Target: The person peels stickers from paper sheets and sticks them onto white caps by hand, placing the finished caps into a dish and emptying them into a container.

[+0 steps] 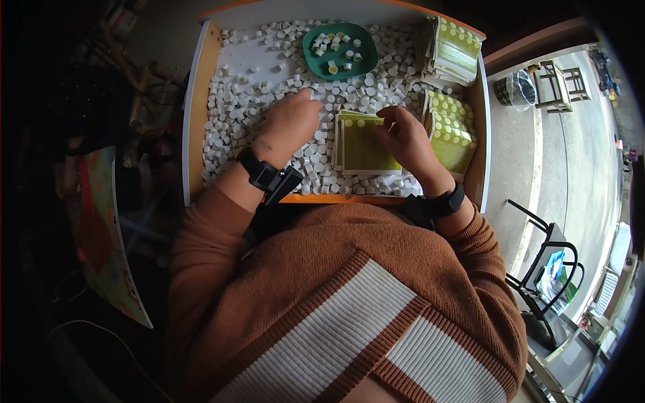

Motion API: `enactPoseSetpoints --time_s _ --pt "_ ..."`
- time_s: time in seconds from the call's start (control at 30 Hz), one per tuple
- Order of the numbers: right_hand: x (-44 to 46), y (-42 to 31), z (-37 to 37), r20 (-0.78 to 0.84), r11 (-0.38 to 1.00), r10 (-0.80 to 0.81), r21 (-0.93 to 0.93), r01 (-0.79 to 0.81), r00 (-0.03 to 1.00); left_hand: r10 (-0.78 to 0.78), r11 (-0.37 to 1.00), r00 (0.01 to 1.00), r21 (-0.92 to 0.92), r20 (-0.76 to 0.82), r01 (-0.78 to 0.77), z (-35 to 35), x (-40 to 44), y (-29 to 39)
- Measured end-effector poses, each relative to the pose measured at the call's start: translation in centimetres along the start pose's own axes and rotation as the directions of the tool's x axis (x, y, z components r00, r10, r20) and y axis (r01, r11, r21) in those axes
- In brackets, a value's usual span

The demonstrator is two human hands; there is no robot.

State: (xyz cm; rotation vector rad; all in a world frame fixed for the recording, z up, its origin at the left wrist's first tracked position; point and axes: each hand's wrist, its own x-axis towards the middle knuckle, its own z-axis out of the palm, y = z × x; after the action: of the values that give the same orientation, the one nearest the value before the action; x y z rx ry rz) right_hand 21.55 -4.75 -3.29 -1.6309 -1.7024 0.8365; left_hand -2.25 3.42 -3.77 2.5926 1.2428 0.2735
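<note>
Many small white caps (235, 114) are spread across a tray-like table with raised walls. My left hand (290, 124) is over the caps left of centre, its fingers bent together; whatever they hold is hidden. Green printed packets (366, 148) lie flat on the caps near the front edge. At their upper right corner is my right hand (403, 138), with thumb and forefinger curled at the edge of the top packet. A green dish (363, 70) with several caps, some showing yellow inside, sits behind my hands.
Two more stacks of green dotted packets, one at the back right (457, 50) and one at the right wall (450, 134), stand inside the table's walls. Beyond are a black chair (547, 269), wooden stools (556, 87) and a lined bin (517, 91).
</note>
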Motion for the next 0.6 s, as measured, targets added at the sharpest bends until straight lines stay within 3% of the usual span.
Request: enactPoseSetpoints --time_s 0.17,0.3,0.4,0.43,0.53,0.57,0.6 --pt "0.0 0.6 0.7 -0.093 0.952 -0.199 -0.254 0.170 0.976 0.017 0.999 0.997 -0.049 0.076 -0.014 -0.7 0.0 0.1" --pt "0.2 0.9 1.2 -0.083 0.938 -0.223 -0.289 0.190 0.971 -0.016 0.999 0.998 -0.036 0.062 0.018 -0.3 0.0 0.2" --pt "0.4 1.0 1.3 -0.078 0.929 -0.239 -0.307 0.205 0.968 -0.176 0.919 0.984 -0.364 -0.037 0.151 -1.0 -0.3 1.7" --pt "0.4 1.0 1.3 -0.074 0.924 -0.250 -0.318 0.215 0.966 -0.175 0.918 0.984 -0.366 -0.035 0.150 -0.8 -0.5 1.8" --pt "0.5 1.3 1.3 -0.058 0.922 -0.238 -0.327 0.207 0.970 -0.207 0.632 0.978 -0.761 0.019 0.148 -0.2 -0.9 2.3" --pt "0.5 1.3 1.3 -0.049 0.921 -0.233 -0.331 0.204 0.971 -0.206 0.632 0.978 -0.761 0.020 0.149 -0.1 -1.0 2.4" --pt "0.5 1.3 1.3 -0.049 0.921 -0.232 -0.331 0.204 0.971 -0.209 0.536 0.974 -0.823 0.085 0.187 0.1 -1.2 2.6"
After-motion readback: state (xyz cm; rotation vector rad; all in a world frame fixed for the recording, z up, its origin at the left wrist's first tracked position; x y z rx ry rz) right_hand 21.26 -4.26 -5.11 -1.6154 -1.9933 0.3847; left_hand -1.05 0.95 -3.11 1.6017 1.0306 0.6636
